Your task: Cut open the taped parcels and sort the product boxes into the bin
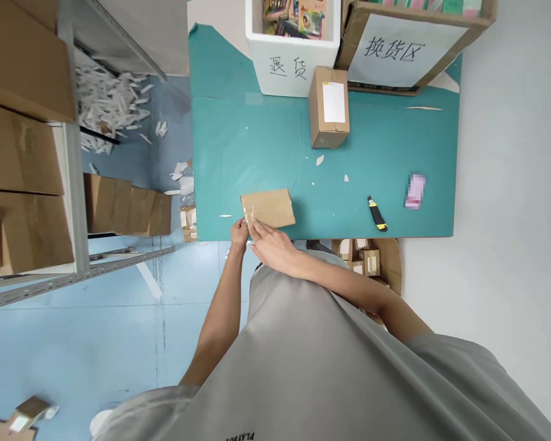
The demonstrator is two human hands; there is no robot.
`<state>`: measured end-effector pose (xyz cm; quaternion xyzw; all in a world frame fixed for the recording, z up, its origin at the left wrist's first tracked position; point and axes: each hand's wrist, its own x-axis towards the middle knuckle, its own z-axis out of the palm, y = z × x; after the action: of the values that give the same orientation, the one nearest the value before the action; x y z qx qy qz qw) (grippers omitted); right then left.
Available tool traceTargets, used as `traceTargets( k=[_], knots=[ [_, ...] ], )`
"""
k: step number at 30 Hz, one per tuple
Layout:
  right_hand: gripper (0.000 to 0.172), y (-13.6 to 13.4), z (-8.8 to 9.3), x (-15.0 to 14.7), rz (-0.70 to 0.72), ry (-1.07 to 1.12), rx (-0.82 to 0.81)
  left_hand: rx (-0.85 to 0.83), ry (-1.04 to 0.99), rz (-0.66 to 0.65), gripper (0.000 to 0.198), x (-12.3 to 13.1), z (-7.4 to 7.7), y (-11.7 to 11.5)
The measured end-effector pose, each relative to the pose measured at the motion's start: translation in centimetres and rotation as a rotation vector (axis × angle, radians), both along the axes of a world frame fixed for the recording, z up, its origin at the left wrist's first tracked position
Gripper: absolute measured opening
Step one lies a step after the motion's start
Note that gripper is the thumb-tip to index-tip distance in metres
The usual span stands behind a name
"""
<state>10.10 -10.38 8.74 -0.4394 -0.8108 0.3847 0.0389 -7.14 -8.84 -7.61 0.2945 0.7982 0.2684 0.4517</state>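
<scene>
A small brown cardboard box [273, 205] lies on the green table top close to its front edge. Shiny clear tape [248, 214] shows along the box's left end. My left hand [239, 234] is closed in a pinch at the near left corner, and whatever is between its fingers is too small to make out. With fingers stretched out, my right hand [273, 246] rests on the near left part of the box, beside the tape.
On the green table [239, 141] lie a yellow-black utility knife [377, 214] and a blurred pink item [415, 190]. Behind stand a labelled carton [330, 110], a white foam bin [280, 67] and a large cardboard box [404, 52]. Shelves with cartons [22, 147] flank the left.
</scene>
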Motion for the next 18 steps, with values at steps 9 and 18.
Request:
traceTargets(
  k=[9, 18],
  knots=[
    [0.065, 0.5, -0.8, 5.4, -0.220, -0.140, 0.000, 0.038, -0.036, 0.077, 0.036, 0.8, 0.0, -0.2],
    [0.055, 3.2, -5.5, 14.8, -0.692, -0.210, -0.007, 0.051, -0.211, 0.015, 0.050, 3.7, 1.0, 1.3]
  ],
)
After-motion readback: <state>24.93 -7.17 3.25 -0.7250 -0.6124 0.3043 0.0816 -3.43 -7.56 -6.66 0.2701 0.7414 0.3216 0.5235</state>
